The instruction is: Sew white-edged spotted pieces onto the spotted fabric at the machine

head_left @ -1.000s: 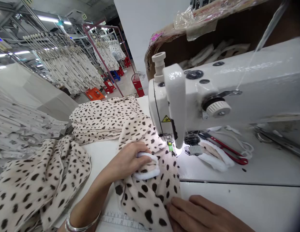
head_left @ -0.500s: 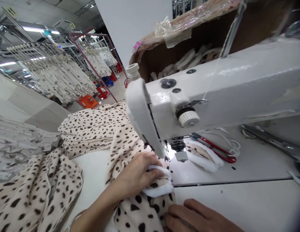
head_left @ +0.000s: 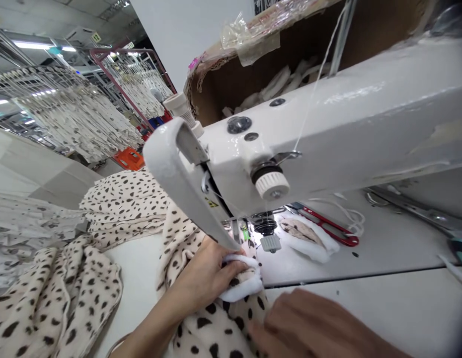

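Under the head of a white sewing machine [head_left: 223, 189], my left hand [head_left: 210, 268] is closed on a small padded piece [head_left: 246, 288] with a fluffy white edge and spotted middle. This piece lies on cream fleece fabric [head_left: 204, 323] with dark spots, which runs up to the needle area. Part of the fingers is hidden behind the machine's face guard. My right hand [head_left: 309, 323], smeared by motion, is at the fabric's right edge; its fingers are not clear. To the right of the presser foot lies a second padded piece [head_left: 305, 236].
Behind that padded piece lie red-handled snips [head_left: 328, 223] and a white cord. Large scissors [head_left: 413, 206] rest farther right. Folded spotted fabric [head_left: 122, 204] and another spotted pile [head_left: 55, 298] occupy the left. A cardboard box [head_left: 231, 84] with white pieces stands behind the machine.
The machine's face guard has swung outward to the left, exposing the slot and thread behind it. My right hand has shifted slightly up and right. My left hand keeps holding the padded piece.
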`<state>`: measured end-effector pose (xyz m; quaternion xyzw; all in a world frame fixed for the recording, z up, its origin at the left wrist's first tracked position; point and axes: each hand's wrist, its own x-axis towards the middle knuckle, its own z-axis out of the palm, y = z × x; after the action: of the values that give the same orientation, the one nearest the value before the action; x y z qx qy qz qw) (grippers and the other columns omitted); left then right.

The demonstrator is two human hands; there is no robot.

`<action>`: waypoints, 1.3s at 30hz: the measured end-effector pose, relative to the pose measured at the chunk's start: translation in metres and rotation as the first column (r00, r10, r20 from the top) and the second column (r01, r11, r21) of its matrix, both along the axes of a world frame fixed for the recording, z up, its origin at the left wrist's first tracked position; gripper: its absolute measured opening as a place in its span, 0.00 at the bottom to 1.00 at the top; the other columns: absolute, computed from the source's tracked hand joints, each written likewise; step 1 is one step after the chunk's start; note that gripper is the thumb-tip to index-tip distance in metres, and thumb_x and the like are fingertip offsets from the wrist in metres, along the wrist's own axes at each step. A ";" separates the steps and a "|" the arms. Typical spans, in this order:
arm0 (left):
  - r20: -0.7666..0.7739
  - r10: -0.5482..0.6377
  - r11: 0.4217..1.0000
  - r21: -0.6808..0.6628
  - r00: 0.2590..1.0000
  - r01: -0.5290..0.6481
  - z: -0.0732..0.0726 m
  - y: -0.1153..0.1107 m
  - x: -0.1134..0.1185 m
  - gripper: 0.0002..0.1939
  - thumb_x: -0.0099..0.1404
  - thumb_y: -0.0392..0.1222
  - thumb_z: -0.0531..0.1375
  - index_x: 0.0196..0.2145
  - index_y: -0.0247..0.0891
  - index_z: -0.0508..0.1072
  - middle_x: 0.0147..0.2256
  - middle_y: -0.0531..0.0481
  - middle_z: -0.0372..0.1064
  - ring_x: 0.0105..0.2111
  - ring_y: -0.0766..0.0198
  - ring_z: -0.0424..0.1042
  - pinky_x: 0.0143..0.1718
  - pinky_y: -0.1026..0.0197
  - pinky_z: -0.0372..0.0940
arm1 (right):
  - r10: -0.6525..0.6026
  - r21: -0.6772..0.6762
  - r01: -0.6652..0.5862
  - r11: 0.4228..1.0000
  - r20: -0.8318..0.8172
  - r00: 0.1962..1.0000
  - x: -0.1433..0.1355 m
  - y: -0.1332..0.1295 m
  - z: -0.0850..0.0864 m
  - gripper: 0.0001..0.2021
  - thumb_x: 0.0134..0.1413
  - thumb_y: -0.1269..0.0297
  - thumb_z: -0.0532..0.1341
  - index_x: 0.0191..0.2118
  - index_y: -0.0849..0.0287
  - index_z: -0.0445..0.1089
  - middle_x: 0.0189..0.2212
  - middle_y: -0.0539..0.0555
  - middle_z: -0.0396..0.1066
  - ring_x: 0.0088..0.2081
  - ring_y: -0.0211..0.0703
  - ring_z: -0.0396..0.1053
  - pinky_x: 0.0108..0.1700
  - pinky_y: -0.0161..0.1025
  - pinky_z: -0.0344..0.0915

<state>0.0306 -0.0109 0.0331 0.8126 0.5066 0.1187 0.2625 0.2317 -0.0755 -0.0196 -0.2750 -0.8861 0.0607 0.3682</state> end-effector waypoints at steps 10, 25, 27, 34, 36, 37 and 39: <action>0.032 0.087 0.992 -0.090 0.996 -0.084 -0.002 -0.001 0.000 0.04 0.62 0.38 0.61 0.34 0.40 0.76 0.34 0.50 0.70 0.36 0.59 0.68 0.39 0.59 0.64 | -0.148 0.149 0.121 0.981 0.183 0.972 0.002 0.005 -0.007 0.22 0.72 0.69 0.40 0.54 0.67 0.68 0.27 0.51 0.69 0.29 0.39 0.69 0.35 0.41 0.64; 0.050 0.321 0.818 -0.518 0.946 -0.250 0.020 0.005 0.001 0.14 0.57 0.51 0.62 0.34 0.39 0.75 0.36 0.51 0.71 0.38 0.60 0.68 0.40 0.64 0.63 | -0.118 0.138 0.087 0.987 0.231 0.966 0.007 -0.003 -0.003 0.23 0.72 0.64 0.40 0.58 0.69 0.66 0.28 0.52 0.68 0.28 0.39 0.66 0.36 0.41 0.64; 0.065 0.294 0.850 -0.473 0.954 -0.230 0.013 0.004 0.001 0.13 0.58 0.51 0.61 0.31 0.38 0.74 0.35 0.52 0.70 0.37 0.61 0.68 0.38 0.64 0.62 | -0.130 0.140 0.099 0.985 0.233 0.964 0.006 -0.003 -0.003 0.22 0.71 0.67 0.42 0.57 0.68 0.67 0.28 0.52 0.69 0.29 0.39 0.67 0.36 0.41 0.63; 0.034 0.181 0.959 -0.229 0.983 -0.169 -0.001 -0.001 0.008 0.14 0.63 0.47 0.57 0.25 0.37 0.72 0.29 0.51 0.65 0.33 0.61 0.65 0.35 0.61 0.61 | -0.205 0.169 0.175 0.970 0.181 0.962 0.000 -0.003 -0.005 0.22 0.71 0.67 0.41 0.52 0.66 0.70 0.27 0.52 0.68 0.28 0.40 0.67 0.34 0.41 0.63; 0.008 0.180 0.975 -0.134 0.984 -0.177 -0.002 -0.003 0.009 0.11 0.64 0.45 0.58 0.28 0.38 0.74 0.31 0.50 0.67 0.35 0.59 0.65 0.37 0.59 0.62 | -0.207 0.160 0.180 0.971 0.172 0.963 -0.003 0.000 -0.007 0.20 0.69 0.70 0.43 0.49 0.63 0.72 0.27 0.52 0.69 0.28 0.41 0.67 0.32 0.41 0.62; 0.007 0.175 0.980 -0.103 0.985 -0.173 -0.002 -0.003 0.009 0.10 0.64 0.44 0.58 0.29 0.38 0.74 0.32 0.50 0.68 0.36 0.59 0.66 0.38 0.59 0.63 | -0.212 0.161 0.188 0.969 0.146 0.966 -0.005 0.002 -0.009 0.19 0.68 0.72 0.44 0.47 0.62 0.73 0.28 0.53 0.70 0.29 0.42 0.67 0.32 0.41 0.62; 0.024 0.152 0.986 -0.072 0.988 -0.150 -0.003 -0.005 0.009 0.07 0.64 0.42 0.58 0.30 0.39 0.74 0.33 0.50 0.69 0.37 0.59 0.67 0.40 0.58 0.64 | -0.230 0.171 0.215 0.961 0.068 0.971 -0.009 0.005 -0.012 0.17 0.66 0.73 0.47 0.43 0.61 0.74 0.33 0.56 0.73 0.35 0.45 0.70 0.36 0.43 0.64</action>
<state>0.0391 -0.0156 0.0298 0.7605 0.5665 0.1324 0.2885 0.2228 -0.0709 -0.0313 -0.3443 -0.8667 -0.0656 0.3549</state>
